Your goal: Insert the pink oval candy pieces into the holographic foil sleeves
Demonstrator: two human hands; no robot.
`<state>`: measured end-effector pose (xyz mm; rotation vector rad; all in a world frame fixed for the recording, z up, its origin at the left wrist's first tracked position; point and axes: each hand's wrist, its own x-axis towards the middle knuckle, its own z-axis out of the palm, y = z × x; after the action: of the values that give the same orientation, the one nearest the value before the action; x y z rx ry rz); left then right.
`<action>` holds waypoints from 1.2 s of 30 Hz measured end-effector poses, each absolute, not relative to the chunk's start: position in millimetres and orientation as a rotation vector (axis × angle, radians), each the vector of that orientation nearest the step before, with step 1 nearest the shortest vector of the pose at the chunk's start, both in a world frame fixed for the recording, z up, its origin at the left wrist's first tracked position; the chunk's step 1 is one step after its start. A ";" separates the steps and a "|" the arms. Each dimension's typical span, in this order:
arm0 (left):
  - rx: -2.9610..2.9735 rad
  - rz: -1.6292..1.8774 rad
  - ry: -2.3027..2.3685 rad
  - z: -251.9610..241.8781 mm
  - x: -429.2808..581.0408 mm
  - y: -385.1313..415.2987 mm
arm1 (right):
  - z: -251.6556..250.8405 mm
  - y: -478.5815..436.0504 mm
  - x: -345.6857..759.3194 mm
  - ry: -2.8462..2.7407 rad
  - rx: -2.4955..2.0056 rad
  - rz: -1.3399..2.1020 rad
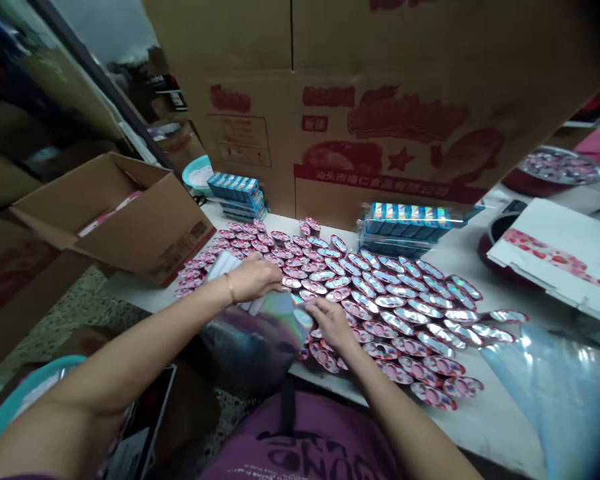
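Note:
A shiny, rainbow-reflecting sheet, pale along its upper left part, lies over the near edge of the table in front of me. My left hand is closed at its upper edge, with the fingers curled and the fingertips partly hidden. At the sheet's right corner my right hand pinches with thumb and forefinger. Under and around both hands, many small oval red-and-pink packs with silvery tops stand close together on the white table.
Behind the packs rises a large cardboard carton. Blue boxes stand in a left stack and a wrapped right stack. An open carton sits left. Clear plastic and a white box are at right.

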<state>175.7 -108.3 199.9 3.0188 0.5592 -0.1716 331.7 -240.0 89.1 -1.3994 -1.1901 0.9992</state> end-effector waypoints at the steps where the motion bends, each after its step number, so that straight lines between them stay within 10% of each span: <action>1: 2.998 -0.205 0.556 186.1 187.5 -92.3 | 77.9 -229.2 335.6 -1.137 -1.447 0.981; 9: 2.703 -0.349 0.344 61.7 270.1 -30.7 | -0.3 -207.4 362.8 -1.017 -1.930 0.440; 19: 2.716 -0.383 0.344 24.2 294.9 -25.1 | -32.5 -183.5 348.5 -1.436 -2.225 -0.283; 36: 2.108 0.204 0.613 11.1 267.6 -59.4 | 16.8 -241.8 383.4 -0.594 -1.748 0.701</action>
<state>267.6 -59.4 11.1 2.1081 0.6128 0.2040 383.4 -241.8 16.8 -1.7484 -0.5943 0.7005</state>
